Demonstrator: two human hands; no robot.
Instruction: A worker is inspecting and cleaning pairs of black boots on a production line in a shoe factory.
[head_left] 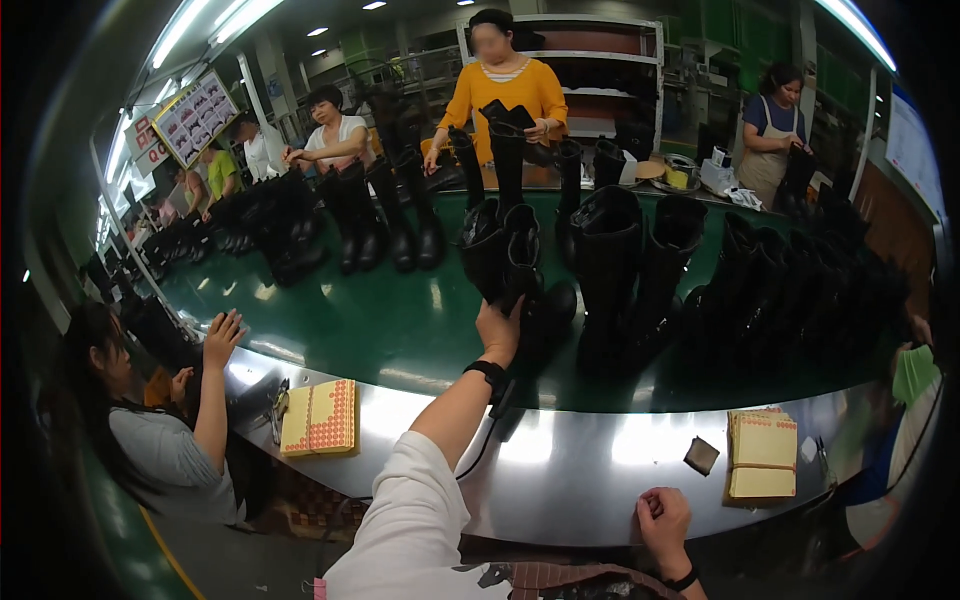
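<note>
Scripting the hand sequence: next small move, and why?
Probably bring the right hand up to the black boot: the left hand is at it, fingers partly hidden, while the right looks empty, loosely curled by the steel ledge.

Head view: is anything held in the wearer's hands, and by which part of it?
The left hand seems to hold a boot by its lower shaft, the grip partly hidden. No held thing shows in the curled right hand.

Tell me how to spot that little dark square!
Start at the green tabletop and go to the shiny metal ledge along its near side. Beyond the right hand, just left of a yellow stack with reddish dots, lies the little dark square, smaller than the stack and not yellow.
</note>
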